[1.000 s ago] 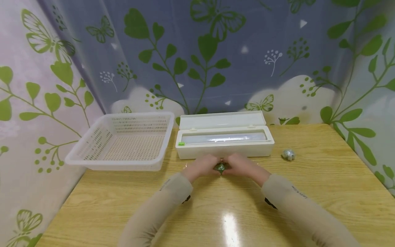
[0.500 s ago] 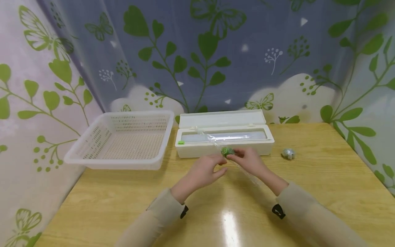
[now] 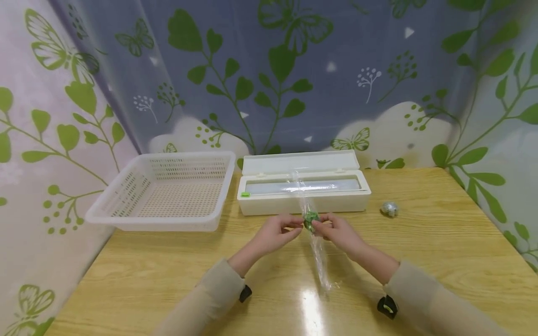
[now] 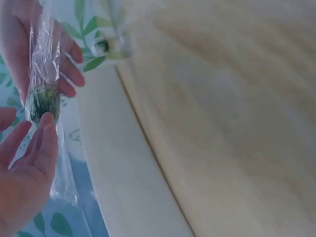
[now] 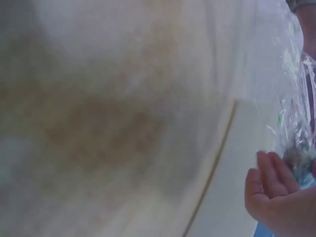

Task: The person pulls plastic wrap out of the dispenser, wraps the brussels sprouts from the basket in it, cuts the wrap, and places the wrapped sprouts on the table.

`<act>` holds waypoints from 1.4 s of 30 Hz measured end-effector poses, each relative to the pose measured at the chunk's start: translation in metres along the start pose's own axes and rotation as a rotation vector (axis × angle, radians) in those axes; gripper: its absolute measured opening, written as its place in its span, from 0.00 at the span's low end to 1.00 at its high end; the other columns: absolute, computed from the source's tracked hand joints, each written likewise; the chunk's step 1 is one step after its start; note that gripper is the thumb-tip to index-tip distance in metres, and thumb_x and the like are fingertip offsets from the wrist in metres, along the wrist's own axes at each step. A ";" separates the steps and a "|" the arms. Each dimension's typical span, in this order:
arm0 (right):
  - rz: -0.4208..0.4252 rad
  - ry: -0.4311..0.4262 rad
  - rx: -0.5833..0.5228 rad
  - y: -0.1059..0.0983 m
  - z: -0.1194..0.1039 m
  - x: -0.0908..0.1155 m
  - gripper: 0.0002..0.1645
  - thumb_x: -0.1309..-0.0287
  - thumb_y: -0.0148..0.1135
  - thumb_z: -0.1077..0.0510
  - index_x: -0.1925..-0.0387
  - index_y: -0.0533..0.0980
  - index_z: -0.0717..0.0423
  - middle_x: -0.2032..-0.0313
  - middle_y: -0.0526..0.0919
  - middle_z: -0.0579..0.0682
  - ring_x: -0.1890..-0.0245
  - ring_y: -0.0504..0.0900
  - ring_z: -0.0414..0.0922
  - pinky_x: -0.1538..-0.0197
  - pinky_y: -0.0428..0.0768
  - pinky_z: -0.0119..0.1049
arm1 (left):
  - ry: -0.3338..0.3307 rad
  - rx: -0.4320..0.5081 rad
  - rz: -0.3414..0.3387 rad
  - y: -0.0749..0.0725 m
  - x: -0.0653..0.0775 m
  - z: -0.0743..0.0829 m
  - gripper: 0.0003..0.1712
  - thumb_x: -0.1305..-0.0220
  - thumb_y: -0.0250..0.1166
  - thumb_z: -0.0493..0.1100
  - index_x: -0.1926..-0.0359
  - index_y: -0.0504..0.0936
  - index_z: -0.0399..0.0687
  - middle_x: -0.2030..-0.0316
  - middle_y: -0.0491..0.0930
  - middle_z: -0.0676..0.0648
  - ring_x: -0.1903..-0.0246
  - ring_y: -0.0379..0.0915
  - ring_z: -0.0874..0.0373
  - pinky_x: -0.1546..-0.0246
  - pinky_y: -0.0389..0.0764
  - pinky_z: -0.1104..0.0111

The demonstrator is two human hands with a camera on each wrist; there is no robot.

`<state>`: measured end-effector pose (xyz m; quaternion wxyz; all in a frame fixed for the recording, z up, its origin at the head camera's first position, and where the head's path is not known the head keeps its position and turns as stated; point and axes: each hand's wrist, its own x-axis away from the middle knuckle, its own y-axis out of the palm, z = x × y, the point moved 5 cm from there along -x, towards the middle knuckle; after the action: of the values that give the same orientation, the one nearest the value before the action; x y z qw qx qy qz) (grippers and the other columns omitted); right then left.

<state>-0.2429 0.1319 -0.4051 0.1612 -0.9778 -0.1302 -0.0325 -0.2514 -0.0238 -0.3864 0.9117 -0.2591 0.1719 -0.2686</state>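
Note:
Between the two hands is a small, round green thing (image 3: 311, 219) in twisted cling film (image 3: 318, 261), one tail running back over the box and the other toward me. My right hand (image 3: 342, 235) pinches it between thumb and fingers. From the left, my left hand (image 3: 273, 235) reaches in with loosely bent fingers, fingertips right at the green thing. In the left wrist view the left hand (image 4: 29, 168) has a fingertip against the green thing (image 4: 43, 104). Behind stands a white cling film dispenser (image 3: 302, 204), lid up, with a film roll (image 3: 269, 188) inside.
A white slotted basket (image 3: 159, 225) stands at the back left of the wooden table (image 3: 168, 280). Right of the dispenser lies a small silvery wrapped ball (image 3: 389, 209). A green cutter slider (image 3: 245, 194) sits at the dispenser's left end. A patterned curtain (image 3: 235, 107) hangs behind.
The hands, together around the green thing a second ago, have drawn apart. The film-wrapped green thing now shows in the right fingers, its tails turned to run front to back.

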 end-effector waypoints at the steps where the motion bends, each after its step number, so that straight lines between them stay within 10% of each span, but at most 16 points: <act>1: -0.016 0.012 -0.001 0.004 0.002 0.002 0.23 0.39 0.50 0.50 0.57 0.66 0.69 0.63 0.79 0.59 0.61 0.76 0.50 0.56 0.72 0.48 | 0.001 -0.012 -0.012 0.000 0.002 -0.001 0.14 0.39 0.56 0.36 0.53 0.76 0.35 0.56 0.77 0.42 0.58 0.74 0.53 0.64 0.75 0.75; 8: -0.059 0.076 -0.017 0.021 0.017 0.007 0.18 0.40 0.50 0.57 0.66 0.73 0.72 0.78 0.72 0.50 0.79 0.68 0.43 0.73 0.70 0.35 | -0.022 -0.079 -0.136 0.006 0.012 -0.012 0.13 0.42 0.58 0.33 0.56 0.77 0.35 0.59 0.77 0.43 0.61 0.75 0.55 0.62 0.74 0.75; 19: -0.160 0.166 -0.241 0.028 0.047 -0.007 0.28 0.47 0.53 0.60 0.51 0.56 0.76 0.71 0.79 0.58 0.73 0.78 0.43 0.68 0.77 0.33 | -0.058 -0.237 -0.268 0.020 0.003 -0.029 0.13 0.46 0.58 0.28 0.57 0.78 0.33 0.59 0.78 0.41 0.59 0.74 0.54 0.61 0.73 0.75; 23: -0.132 0.059 0.062 0.021 0.033 -0.005 0.23 0.48 0.52 0.63 0.53 0.61 0.72 0.73 0.79 0.56 0.76 0.77 0.44 0.72 0.76 0.36 | -0.082 -0.248 -0.289 0.022 -0.003 -0.028 0.14 0.46 0.57 0.27 0.56 0.78 0.34 0.58 0.77 0.41 0.60 0.75 0.54 0.62 0.73 0.75; 30: -0.042 -0.443 0.614 0.013 0.007 -0.005 0.12 0.57 0.63 0.68 0.66 0.74 0.62 0.69 0.77 0.50 0.69 0.74 0.44 0.66 0.74 0.36 | -0.091 -0.251 -0.326 0.023 -0.017 -0.026 0.19 0.46 0.54 0.25 0.51 0.75 0.34 0.54 0.75 0.41 0.59 0.75 0.54 0.66 0.74 0.76; 42: -0.022 -0.390 0.537 0.005 0.006 -0.019 0.02 0.53 0.62 0.67 0.75 0.75 0.61 0.78 0.77 0.46 0.78 0.72 0.38 0.75 0.72 0.30 | -0.201 -0.240 -0.219 0.026 -0.033 -0.030 0.10 0.45 0.62 0.39 0.62 0.80 0.40 0.66 0.79 0.48 0.66 0.74 0.59 0.68 0.74 0.74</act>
<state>-0.2597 0.1244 -0.4147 0.3850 -0.8866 -0.1732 0.1892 -0.2805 0.0025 -0.4199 0.8520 -0.4088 0.0817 -0.3166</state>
